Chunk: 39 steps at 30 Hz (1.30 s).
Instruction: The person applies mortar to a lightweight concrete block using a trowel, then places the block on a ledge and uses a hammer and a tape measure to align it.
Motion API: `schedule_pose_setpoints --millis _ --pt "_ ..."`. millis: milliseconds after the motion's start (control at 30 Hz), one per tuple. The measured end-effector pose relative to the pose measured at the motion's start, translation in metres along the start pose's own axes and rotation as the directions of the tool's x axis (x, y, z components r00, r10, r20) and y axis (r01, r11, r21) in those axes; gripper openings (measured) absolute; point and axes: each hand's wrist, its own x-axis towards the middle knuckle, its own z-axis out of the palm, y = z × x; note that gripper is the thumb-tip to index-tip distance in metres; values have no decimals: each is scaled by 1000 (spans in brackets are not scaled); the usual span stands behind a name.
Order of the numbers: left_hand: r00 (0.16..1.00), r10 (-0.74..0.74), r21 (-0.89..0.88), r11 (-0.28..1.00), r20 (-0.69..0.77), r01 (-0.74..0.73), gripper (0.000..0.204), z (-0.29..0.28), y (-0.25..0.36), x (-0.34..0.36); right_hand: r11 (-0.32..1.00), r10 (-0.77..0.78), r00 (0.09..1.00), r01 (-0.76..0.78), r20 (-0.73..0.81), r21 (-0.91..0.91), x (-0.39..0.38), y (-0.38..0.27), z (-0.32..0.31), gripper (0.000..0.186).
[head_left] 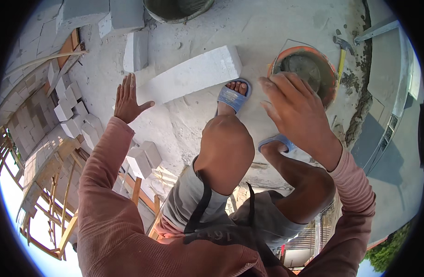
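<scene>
A long pale lightweight concrete block (189, 74) lies on the grey concrete floor in front of my feet. At its left end, my left hand (128, 100) is open, with the fingers up and the thumb spread aside; I cannot tell whether it touches the block. To the right, my right hand (297, 111) hangs in front of an orange bucket (331, 94) and covers part of it. Its fingers are slightly bent, the thumb stands apart from them, and nothing shows between. Grey wet mortar (309, 69) fills part of the bucket.
A hammer (342, 55) with a yellow handle lies right of the bucket. A dark tub (179, 16) stands at the far edge. More blocks (137, 51) lie at the left, some stacked (73, 104). Wooden framing (54, 203) rises lower left. My sandalled foot (234, 94) is beside the long block.
</scene>
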Motion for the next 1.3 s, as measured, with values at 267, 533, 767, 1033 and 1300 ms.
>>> schedule_pose_setpoints --millis 267,533,767,1033,1300 --pt "978 -101 138 988 184 76 138 68 -36 -22 859 -262 940 330 217 -393 128 -37 149 101" --pt "999 31 40 999 -44 -29 122 82 -54 -33 885 -210 892 348 401 -310 152 -32 174 96" --pt "999 -18 -37 999 38 19 121 41 -42 -44 887 -148 921 285 360 -364 150 -49 166 97" --pt "983 181 -61 982 34 -179 119 -76 -32 -62 924 -56 952 163 300 -345 88 -93 55 93" --pt "875 484 37 875 -5 -483 111 -247 30 -66 933 65 997 -44 46 -357 -41 -138 -93 86"
